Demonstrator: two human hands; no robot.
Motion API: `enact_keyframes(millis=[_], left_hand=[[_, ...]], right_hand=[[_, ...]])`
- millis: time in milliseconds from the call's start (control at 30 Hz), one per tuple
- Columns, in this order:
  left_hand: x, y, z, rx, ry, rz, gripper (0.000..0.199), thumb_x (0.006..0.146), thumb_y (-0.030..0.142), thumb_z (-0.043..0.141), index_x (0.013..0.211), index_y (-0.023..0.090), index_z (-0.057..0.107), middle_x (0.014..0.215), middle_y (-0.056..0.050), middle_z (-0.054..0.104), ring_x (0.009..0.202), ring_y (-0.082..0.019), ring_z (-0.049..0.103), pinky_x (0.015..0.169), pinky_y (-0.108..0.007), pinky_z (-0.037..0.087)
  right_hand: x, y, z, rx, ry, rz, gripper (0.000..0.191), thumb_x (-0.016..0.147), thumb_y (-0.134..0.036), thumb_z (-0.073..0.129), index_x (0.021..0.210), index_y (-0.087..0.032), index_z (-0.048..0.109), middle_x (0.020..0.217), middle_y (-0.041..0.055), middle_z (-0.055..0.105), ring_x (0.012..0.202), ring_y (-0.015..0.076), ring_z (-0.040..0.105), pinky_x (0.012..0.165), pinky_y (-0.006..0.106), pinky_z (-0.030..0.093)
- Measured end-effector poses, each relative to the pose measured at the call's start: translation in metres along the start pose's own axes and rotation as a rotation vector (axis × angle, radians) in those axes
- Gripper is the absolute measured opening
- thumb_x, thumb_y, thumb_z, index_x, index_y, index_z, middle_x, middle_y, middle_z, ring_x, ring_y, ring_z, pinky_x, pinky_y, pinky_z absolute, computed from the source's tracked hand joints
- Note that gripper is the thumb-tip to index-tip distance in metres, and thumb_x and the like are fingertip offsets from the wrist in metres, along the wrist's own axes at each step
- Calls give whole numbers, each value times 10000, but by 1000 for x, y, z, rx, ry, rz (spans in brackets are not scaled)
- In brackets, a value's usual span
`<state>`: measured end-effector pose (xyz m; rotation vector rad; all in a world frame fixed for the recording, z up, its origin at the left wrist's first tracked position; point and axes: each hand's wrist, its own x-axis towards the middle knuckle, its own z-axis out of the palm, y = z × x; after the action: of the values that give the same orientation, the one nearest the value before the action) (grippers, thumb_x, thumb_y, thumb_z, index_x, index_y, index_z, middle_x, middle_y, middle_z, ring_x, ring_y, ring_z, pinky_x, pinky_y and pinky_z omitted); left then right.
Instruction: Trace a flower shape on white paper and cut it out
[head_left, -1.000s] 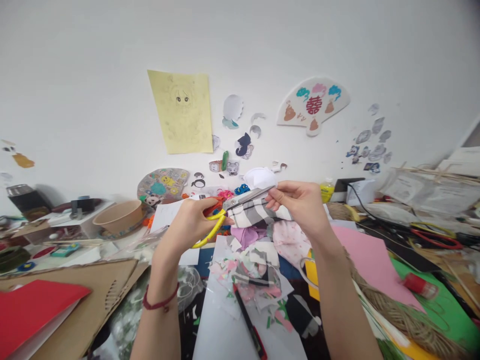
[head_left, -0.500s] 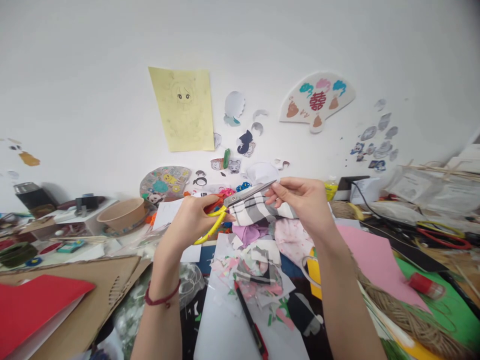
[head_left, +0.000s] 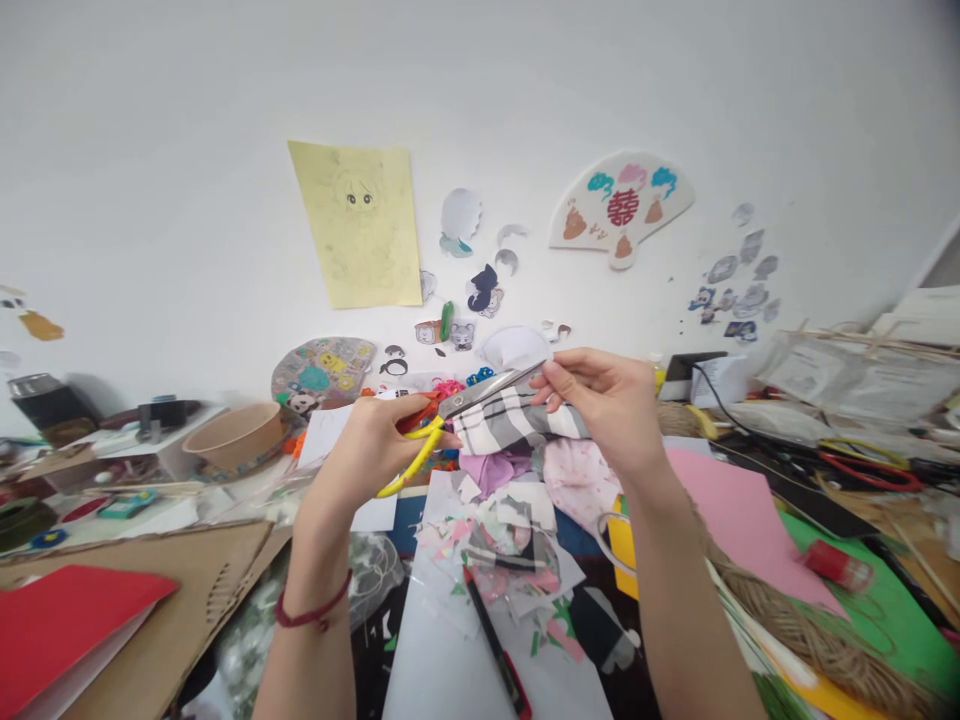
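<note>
Scissors (head_left: 418, 452) a touch leftward — blades (head_left: 491, 392) along the striped cloth's edge (head_left: 480, 415), right-hand grip (head_left: 600, 400) pinching it.

Counter (head_left: 921, 530) thickly layered with craft stock. Left: cardboard sheet (head_left: 157, 590) under red folder (head_left: 67, 625). Centre: white sheet (head_left: 435, 670) carrying paper scraps (head_left: 499, 550) and black pen (head_left: 487, 630). Right: pink card (head_left: 739, 530) overlapping green card (head_left: 862, 620), red spool (head_left: 838, 567) on the green, jute twine (head_left: 802, 630) alongside. Far left: white shelf (head_left: 165, 440) bearing kraft paper bowl (head_left: 234, 436).
</note>
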<state>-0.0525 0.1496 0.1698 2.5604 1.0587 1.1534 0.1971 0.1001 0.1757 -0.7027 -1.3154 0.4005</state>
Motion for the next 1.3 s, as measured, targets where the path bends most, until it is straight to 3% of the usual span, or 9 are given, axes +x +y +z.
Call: enact_keyframes(millis=[200,400,633,833,1300], left_hand=[[0,-1,-4,70,-86,-77,341,770,503,675,736,203,516,658,53,447,633,-124,375,592,-249,276],[1,3,-3,130,-56,-76,372,758,521,693,948,210,616,765,23,584,682,-156,474,630,-257,317],[1,1,-1,135,3,9,294,807,471,673,872,187,634,602,66,452,583,-116,347,574,-247,259],[2,-1,-1,88,-3,42,321,806,467,695,755,175,572,600,85,328,615,-108,231,557,-238,223],[2,-2,-1,19,4,94,301,828,403,697,712,168,550,587,83,320,604,-99,232,544,-249,189]], right_hand=[[-3,-6,3,-49,9,-24,109,837,-257,777,816,-156,743,673,27,744,547,137,705,536,244,590],[-6,-11,5,-89,8,-37,82,844,-251,757,843,-169,757,682,14,737,570,138,698,571,258,605],[-7,-14,5,-105,23,-24,149,825,-327,778,833,-179,762,693,27,739,587,160,699,590,294,616],[-7,-15,6,-89,46,-20,112,815,-279,785,845,-171,771,679,26,741,581,152,699,595,285,617],[-7,-14,7,-61,47,-37,79,822,-259,785,829,-182,767,683,18,744,566,144,693,582,285,613]])
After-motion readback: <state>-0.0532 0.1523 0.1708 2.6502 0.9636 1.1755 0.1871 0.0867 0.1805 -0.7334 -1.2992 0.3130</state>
